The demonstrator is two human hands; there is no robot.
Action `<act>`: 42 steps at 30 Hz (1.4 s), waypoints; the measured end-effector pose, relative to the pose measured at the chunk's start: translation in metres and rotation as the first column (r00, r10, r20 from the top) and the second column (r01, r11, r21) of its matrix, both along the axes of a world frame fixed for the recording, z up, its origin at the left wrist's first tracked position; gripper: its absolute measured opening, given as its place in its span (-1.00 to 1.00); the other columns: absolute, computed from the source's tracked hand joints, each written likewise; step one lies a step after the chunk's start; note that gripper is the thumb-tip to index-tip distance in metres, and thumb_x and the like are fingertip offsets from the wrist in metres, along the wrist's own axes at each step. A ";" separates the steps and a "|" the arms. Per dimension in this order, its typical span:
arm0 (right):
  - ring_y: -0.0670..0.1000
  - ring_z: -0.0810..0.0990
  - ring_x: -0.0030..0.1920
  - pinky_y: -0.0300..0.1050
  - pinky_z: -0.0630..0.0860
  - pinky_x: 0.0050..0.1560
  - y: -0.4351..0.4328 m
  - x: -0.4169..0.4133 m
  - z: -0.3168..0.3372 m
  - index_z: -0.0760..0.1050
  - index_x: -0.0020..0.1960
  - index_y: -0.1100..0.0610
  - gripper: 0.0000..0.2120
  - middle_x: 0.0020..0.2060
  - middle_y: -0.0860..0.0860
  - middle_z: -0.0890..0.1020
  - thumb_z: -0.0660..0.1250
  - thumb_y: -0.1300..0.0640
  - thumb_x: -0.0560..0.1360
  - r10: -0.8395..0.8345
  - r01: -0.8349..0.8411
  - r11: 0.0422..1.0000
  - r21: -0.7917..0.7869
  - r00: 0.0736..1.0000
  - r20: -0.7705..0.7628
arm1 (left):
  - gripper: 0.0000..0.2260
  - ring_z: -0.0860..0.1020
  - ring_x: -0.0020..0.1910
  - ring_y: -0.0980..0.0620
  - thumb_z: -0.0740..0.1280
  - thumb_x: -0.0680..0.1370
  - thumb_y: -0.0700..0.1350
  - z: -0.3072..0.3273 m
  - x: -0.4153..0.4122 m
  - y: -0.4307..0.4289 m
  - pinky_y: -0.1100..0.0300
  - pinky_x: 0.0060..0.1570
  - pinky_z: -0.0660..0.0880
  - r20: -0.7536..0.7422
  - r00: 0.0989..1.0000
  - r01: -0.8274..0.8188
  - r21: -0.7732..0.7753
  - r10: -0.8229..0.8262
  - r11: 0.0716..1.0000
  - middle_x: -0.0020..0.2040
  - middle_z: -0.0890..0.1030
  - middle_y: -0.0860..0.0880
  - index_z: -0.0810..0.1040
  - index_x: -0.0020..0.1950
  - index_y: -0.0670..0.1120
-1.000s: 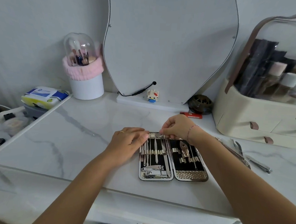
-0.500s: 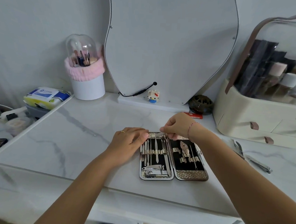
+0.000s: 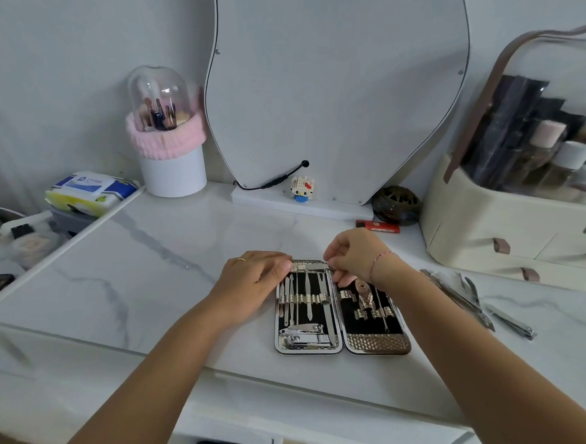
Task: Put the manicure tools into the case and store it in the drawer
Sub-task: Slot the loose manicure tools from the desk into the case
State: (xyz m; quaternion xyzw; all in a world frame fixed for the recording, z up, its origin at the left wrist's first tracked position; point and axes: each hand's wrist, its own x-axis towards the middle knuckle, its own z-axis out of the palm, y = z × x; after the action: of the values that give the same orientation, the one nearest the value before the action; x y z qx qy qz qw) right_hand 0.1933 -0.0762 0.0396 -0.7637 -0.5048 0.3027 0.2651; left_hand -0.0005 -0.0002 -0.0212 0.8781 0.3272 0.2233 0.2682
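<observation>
An open manicure case (image 3: pixel 373 345) lies flat on the white marble table, black inside with gold trim. Several steel tools sit under the straps of its left half, with nail clippers (image 3: pixel 303 332) at the bottom. My left hand (image 3: pixel 253 281) rests flat on the case's upper left edge, fingers straight. My right hand (image 3: pixel 354 256) hovers over the top middle of the case and pinches a thin steel tool (image 3: pixel 316 266) lying crosswise at the top of the left half. Several loose manicure tools (image 3: pixel 468 301) lie on the table to the right.
A mirror (image 3: pixel 334 87) stands at the back with a small toy figure (image 3: pixel 300 188), a dark round jar (image 3: pixel 395 204) and a red lighter (image 3: pixel 377 226) by its base. A cosmetics organiser (image 3: pixel 510 235) stands right, a brush holder (image 3: pixel 168 135) and wipes pack (image 3: pixel 91 192) left.
My right hand has shifted slightly with the thin tool at the top of the case's left half. The left hand has stayed on the case's edge.
</observation>
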 end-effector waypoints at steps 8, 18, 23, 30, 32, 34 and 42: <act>-0.19 0.56 -0.54 -0.40 0.46 -0.45 0.003 -0.005 0.003 0.55 -0.10 0.14 -0.92 -0.43 0.00 0.61 0.28 0.24 0.52 0.080 -0.078 0.997 -0.023 0.987 0.139 | -0.46 0.34 0.34 0.15 -0.04 0.51 0.30 0.000 0.000 0.000 -0.01 0.39 0.19 0.015 1.000 -0.013 -0.016 0.014 1.000 0.27 0.52 0.20 0.54 0.25 0.10; -0.11 0.60 -0.14 -0.33 0.53 -0.10 -0.008 0.012 0.004 0.64 -0.03 0.10 -0.87 -0.15 -0.05 0.66 0.42 0.17 0.42 0.181 -0.216 0.975 0.061 0.917 0.354 | -0.51 0.34 0.35 0.13 -0.03 0.57 0.23 0.003 -0.004 -0.003 0.16 0.35 0.20 0.004 1.000 -0.008 -0.063 0.008 0.998 0.28 0.53 0.13 0.51 0.29 0.08; -0.10 0.60 -0.09 -0.34 0.48 -0.05 -0.005 0.013 0.002 0.64 0.01 0.09 -0.84 -0.09 -0.04 0.67 0.39 0.21 0.44 0.210 -0.251 0.967 0.043 0.881 0.424 | -0.55 0.37 0.30 0.12 0.00 0.58 0.18 0.003 -0.003 -0.003 0.23 0.23 0.21 0.011 1.000 -0.006 -0.066 0.007 0.998 0.20 0.58 0.08 0.54 0.25 0.04; -0.20 0.54 -0.19 -0.51 0.40 -0.21 0.001 0.014 0.002 0.66 -0.04 0.08 -0.85 -0.11 -0.05 0.66 0.40 0.24 0.42 0.228 -0.282 0.956 0.077 0.885 0.406 | -0.55 0.34 0.37 0.10 0.01 0.58 0.17 0.001 -0.003 -0.002 0.20 0.33 0.22 0.015 1.000 -0.012 -0.046 0.012 0.999 0.29 0.53 0.07 0.52 0.30 0.02; -0.16 0.56 -0.16 -0.48 0.41 -0.17 0.002 0.011 0.002 0.66 -0.04 0.09 -0.85 -0.10 -0.04 0.67 0.39 0.25 0.43 0.236 -0.291 0.954 0.070 0.876 0.422 | -0.51 0.34 0.38 0.11 0.00 0.56 0.21 0.000 -0.003 0.000 0.16 0.37 0.22 0.021 1.000 -0.019 -0.060 0.021 0.998 0.30 0.52 0.07 0.52 0.30 0.04; -0.12 0.57 -0.14 -0.47 0.39 -0.17 0.003 0.008 0.003 0.65 -0.03 0.11 -0.85 -0.09 -0.02 0.67 0.37 0.25 0.44 0.238 -0.297 0.953 0.057 0.855 0.461 | -0.49 0.34 0.38 0.12 -0.01 0.54 0.25 -0.002 -0.003 0.001 0.12 0.39 0.22 0.025 0.999 -0.023 -0.064 0.024 0.998 0.30 0.53 0.09 0.52 0.30 0.06; -0.10 0.56 -0.12 -0.27 0.43 -0.07 0.006 -0.001 0.008 0.64 -0.03 0.11 -0.88 -0.13 -0.05 0.66 0.38 0.17 0.45 0.270 -0.325 0.946 -0.003 0.779 0.566 | -0.52 0.34 0.37 0.12 0.00 0.55 0.24 -0.001 -0.003 0.000 0.12 0.38 0.24 0.030 0.999 -0.029 -0.082 0.032 0.996 0.28 0.54 0.08 0.53 0.29 0.08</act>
State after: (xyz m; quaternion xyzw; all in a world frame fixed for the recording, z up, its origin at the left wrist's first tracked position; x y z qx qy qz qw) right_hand 0.1924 -0.0699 0.0476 -0.7157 -0.6879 0.0797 0.0903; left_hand -0.0034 -0.0007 -0.0222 0.8577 0.3452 0.2278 0.3054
